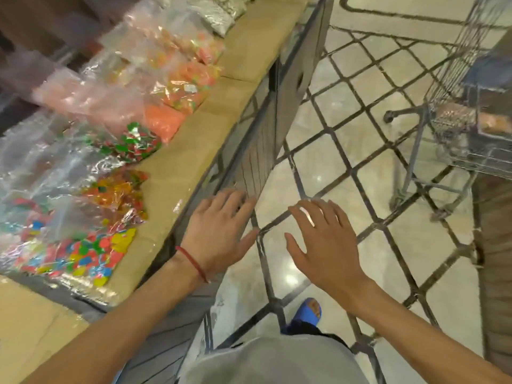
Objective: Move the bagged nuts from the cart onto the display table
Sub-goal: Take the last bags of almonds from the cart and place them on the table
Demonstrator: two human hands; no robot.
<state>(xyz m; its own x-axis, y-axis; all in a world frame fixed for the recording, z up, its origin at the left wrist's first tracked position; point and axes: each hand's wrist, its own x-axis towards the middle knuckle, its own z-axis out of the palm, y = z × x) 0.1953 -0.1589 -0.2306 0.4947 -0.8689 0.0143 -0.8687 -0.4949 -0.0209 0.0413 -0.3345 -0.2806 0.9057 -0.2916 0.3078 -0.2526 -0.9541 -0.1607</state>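
A wire shopping cart [454, 87] stands at the right on the tiled floor, with brownish bagged goods [457, 117] in its lower basket, blurred. The display table [194, 145] runs along the left under tan paper. My left hand [219, 231] hovers open just off the table's edge, a red string round its wrist. My right hand [324, 239] hangs open over the floor, fingers spread and holding nothing. Both hands are well short of the cart.
Clear bags of colourful sweets [91, 245], orange pieces [166, 120] and pale pieces [216, 15] lie in rows on the table. The table's dark slatted side [257, 151] drops to the floor. My foot in a blue sandal [307, 311] is below my hands.
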